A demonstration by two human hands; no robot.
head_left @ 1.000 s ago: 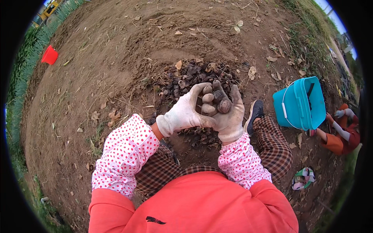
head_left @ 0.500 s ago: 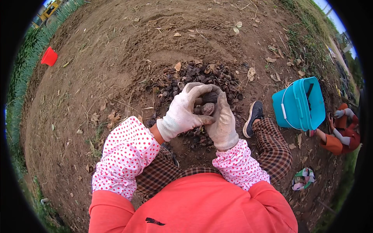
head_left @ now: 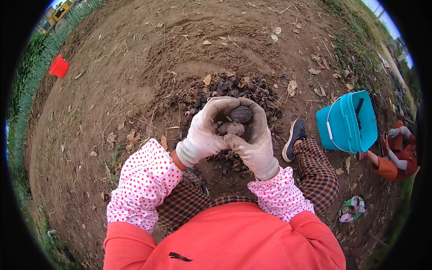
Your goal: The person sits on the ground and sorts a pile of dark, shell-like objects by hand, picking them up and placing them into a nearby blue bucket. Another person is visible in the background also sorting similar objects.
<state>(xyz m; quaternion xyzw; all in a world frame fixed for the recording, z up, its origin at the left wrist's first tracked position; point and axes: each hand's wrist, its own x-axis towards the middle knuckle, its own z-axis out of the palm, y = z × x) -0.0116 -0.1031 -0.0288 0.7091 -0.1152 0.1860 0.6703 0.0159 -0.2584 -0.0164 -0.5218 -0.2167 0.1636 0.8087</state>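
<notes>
My left hand (head_left: 206,130) and my right hand (head_left: 257,146), both in off-white work gloves with soiled fingers, are cupped together into a ring. Inside the cup lie a few walnuts: a dark one (head_left: 241,114) against the right fingers and a lighter brown, wrinkled one (head_left: 236,129) near the thumbs. Part of another shows beside them, mostly hidden by my left hand. Under my hands, on the soil, spreads a pile of dark, shrivelled husks (head_left: 225,87).
A turquoise bucket (head_left: 333,123) with a white handle stands to the right, beyond my dark shoe (head_left: 294,137). A co-worker (head_left: 400,157) in red and orange crouches at the far right. A red bucket (head_left: 59,66) sits far left. A crumpled bag (head_left: 352,209) lies at lower right.
My hands have opened into a wider cup, fingertips meeting at the far side. The dark walnut, partly covered by fingers before, now shows whole; the lighter one has shifted slightly toward the left.
</notes>
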